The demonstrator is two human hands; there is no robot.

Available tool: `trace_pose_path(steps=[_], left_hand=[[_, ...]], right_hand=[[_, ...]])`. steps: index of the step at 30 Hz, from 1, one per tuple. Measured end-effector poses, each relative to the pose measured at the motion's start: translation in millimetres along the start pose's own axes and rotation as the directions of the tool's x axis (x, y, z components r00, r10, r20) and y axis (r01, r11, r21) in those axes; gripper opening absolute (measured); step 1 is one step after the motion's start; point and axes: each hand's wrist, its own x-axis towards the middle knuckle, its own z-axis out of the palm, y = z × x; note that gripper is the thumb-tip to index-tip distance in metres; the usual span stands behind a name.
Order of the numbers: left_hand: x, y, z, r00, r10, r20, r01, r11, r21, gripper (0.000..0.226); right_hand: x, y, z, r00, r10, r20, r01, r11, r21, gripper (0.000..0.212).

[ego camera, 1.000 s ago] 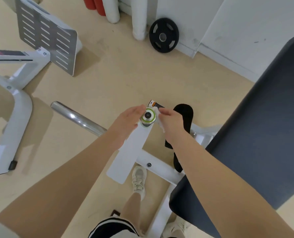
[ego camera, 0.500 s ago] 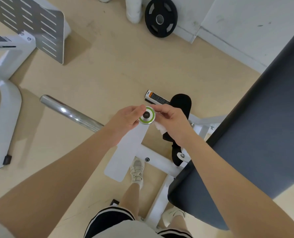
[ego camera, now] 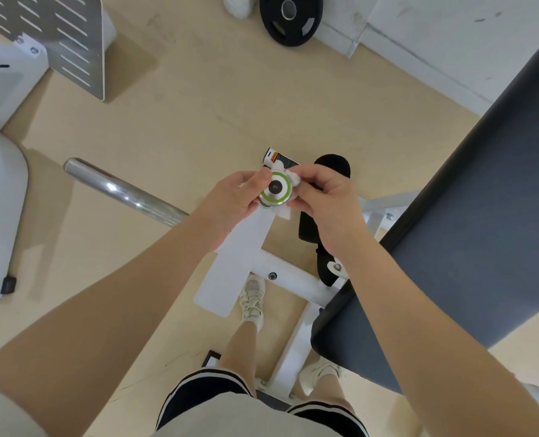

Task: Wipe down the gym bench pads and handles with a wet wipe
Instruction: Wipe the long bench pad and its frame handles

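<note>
A person's two bare hands close on a round silver knob with a green ring (ego camera: 275, 188) at the top end of a white metal post (ego camera: 242, 244) on a gym bench frame. The left hand (ego camera: 233, 203) curls its fingers against the knob's left rim, while the right hand (ego camera: 322, 197) pinches a crumpled white wet wipe (ego camera: 291, 177) against the knob's right and far rim — bits of the wipe show above the knob and just below it. The knob's flat face points up at the camera. The post's long axis slants from the grip down and to the left, meeting a white cross tube (ego camera: 293, 279) beneath the hands.

Just right of the grip sits a black foam roller pad (ego camera: 333, 165), and well right of that the long dark grey bench pad (ego camera: 482, 216), its length running diagonally from near right to far right. Left of the grip a chrome bar (ego camera: 120, 190) juts out over the open tan floor (ego camera: 217, 105), which stretches away beyond the hands to a black weight plate (ego camera: 288, 17) leaning on the white wall. The person's pale sneaker (ego camera: 253, 298) stands directly below the grip — beside the post's foot.
</note>
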Motion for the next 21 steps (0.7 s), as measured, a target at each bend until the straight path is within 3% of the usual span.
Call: trace_pose_path(steps=[4,7,11,14,17,21], left_hand=[[-1,2,0,1.0,0.013,0.02,-0.013,1.0,0.026,0.04],[-2,1,0,1.0,0.025,0.016,-0.026,0.998,0.051,0.047],[-6,4,-2,0.997,0.044,0.069,-0.048,0.997,0.064,0.041],[-8,7,-1,0.992,0.036,0.123,-0.043,0.997,0.057,0.033],[-8,6,-1,0.99,0.05,0.13,-0.057,0.997,0.056,0.035],[-6,4,1,0.995,0.06,0.077,-0.063,0.997,0.039,0.032]], right_hand=[[0,6,4,1.0,0.028,-0.002,-0.028,0.998,0.056,0.015],[6,14,4,0.998,0.052,-0.044,-0.05,0.998,0.033,0.01],[15,40,10,0.971,0.209,-0.116,-0.215,0.975,-0.05,0.008],[16,51,17,0.92,0.364,-0.145,-0.343,0.927,0.15,0.009],[8,38,12,0.954,0.29,-0.077,-0.249,0.908,0.336,0.013],[-4,21,-1,0.996,0.094,-0.008,-0.083,0.912,0.402,0.017]])
